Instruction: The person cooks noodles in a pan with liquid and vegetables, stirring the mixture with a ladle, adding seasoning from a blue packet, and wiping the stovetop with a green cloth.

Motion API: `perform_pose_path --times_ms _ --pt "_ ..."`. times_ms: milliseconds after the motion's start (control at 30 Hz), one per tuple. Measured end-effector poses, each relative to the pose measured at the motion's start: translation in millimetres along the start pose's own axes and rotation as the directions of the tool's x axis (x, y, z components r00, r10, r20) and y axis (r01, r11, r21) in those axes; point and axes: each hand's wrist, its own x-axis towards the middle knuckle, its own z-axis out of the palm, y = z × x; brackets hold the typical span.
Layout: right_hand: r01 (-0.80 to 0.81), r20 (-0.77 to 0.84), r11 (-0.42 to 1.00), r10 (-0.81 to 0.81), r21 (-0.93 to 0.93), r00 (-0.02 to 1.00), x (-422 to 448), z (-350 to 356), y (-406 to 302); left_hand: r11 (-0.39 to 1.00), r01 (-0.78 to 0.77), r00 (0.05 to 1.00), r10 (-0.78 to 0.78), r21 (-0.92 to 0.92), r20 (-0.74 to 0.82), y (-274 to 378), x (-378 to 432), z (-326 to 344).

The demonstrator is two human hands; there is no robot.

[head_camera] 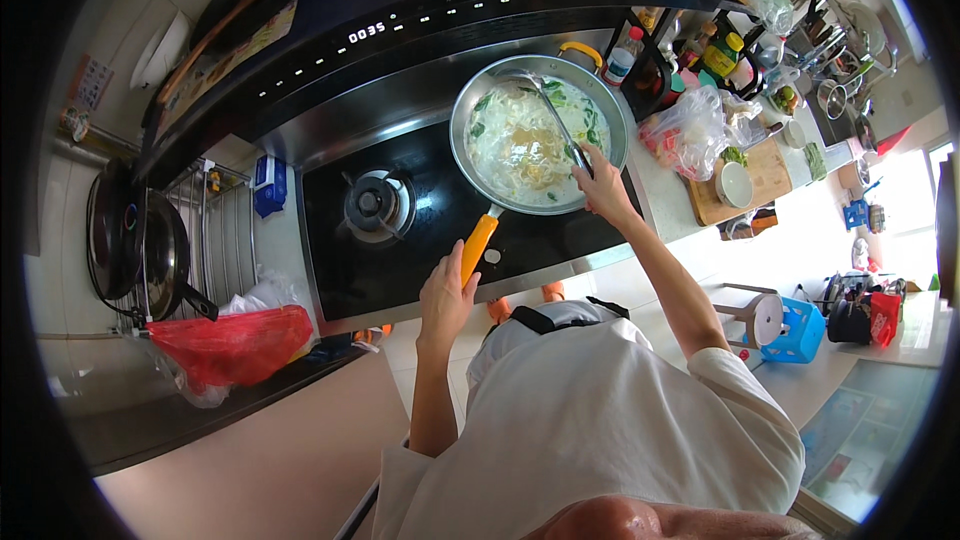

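A wide metal wok [456,157] stands on the right side of the black gas cooktop [337,270]. In it is a pale, milky soup [502,142] with green leaves and what look like noodles. My left hand [448,296] is around the wok's long orange handle [477,246], with the thumb along one side. With my right hand [602,184] I grip the dark lower end of a metal ladle [555,116]. Its bowl lies at the far inside wall of the wok, partly in the soup. The burner under the wok is hidden.
An uncovered gas burner [369,202] is left of the wok. The range hood [420,7] overhangs the back edge. A wooden cutting board [765,180] with a bowl [733,185], plastic bags [694,131] and bottles [622,56] stand to the right. A red bag [232,349] lies left.
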Motion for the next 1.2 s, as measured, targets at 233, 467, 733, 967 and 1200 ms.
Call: perform_pose_path --times_ms 233,467,733,967,1200 --pt "0.123 0.176 0.979 -0.094 -0.161 0.980 -21.2 -15.9 -9.1 0.997 0.058 0.997 -0.055 -0.051 0.060 2.3 1.9 -2.2" --pt "0.301 0.209 0.791 -0.222 -0.532 0.952 -44.9 -40.6 -1.9 0.997 0.050 0.996 -0.046 -0.053 0.074 -2.6 3.1 1.3" --pt "0.266 0.250 0.679 -0.124 -0.684 0.960 -70.3 -76.7 -10.5 0.998 0.058 0.996 -0.056 -0.032 0.065 -3.5 1.8 3.1" --pt "0.207 0.213 0.679 -0.076 -0.705 0.974 -99.7 -116.4 -48.5 1.000 -0.017 1.000 0.017 0.003 -0.003 -5.6 2.0 5.9" --pt "0.153 0.157 0.611 -0.048 -0.777 0.986 -126.8 -149.9 -79.9 0.997 0.061 0.996 -0.058 -0.054 0.070 -1.7 2.7 0.4"
